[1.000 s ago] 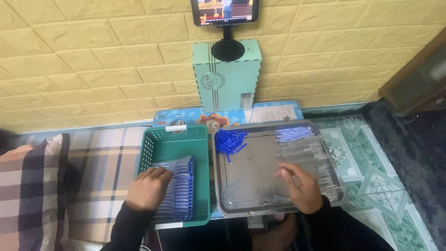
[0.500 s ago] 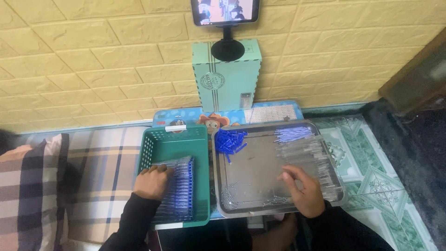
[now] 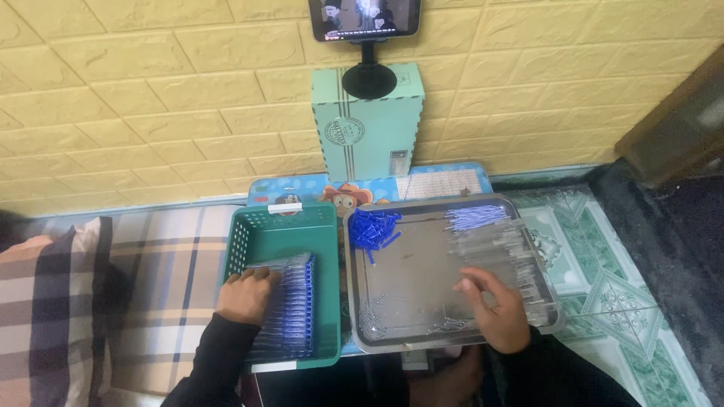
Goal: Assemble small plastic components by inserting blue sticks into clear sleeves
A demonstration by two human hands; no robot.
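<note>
My left hand [image 3: 246, 295] rests inside a green plastic basket [image 3: 280, 234], fingers curled on the near end of a neat stack of clear tubes with blue tips [image 3: 293, 307]. My right hand [image 3: 498, 307] lies over the near right part of a metal tray [image 3: 411, 264], fingers loosely bent beside a pile of clear tubes [image 3: 504, 249]; whether it holds one I cannot tell. A heap of small blue caps [image 3: 372, 227] sits in the tray's far left corner, blue-tipped tubes [image 3: 477, 217] at the far right, and thin metal springs [image 3: 400, 325] along the near edge.
A teal box [image 3: 368, 124] stands against the yellow brick-pattern wall, with a phone on a stand [image 3: 365, 16] above it. A checked cushion [image 3: 45, 301] lies at the left. Patterned green floor [image 3: 626, 286] extends right, with a dark wooden piece [image 3: 679, 120] in the corner.
My left hand moved slightly forward onto the tube stack in the basket. My right hand shifted a little within the tray's near right area.
</note>
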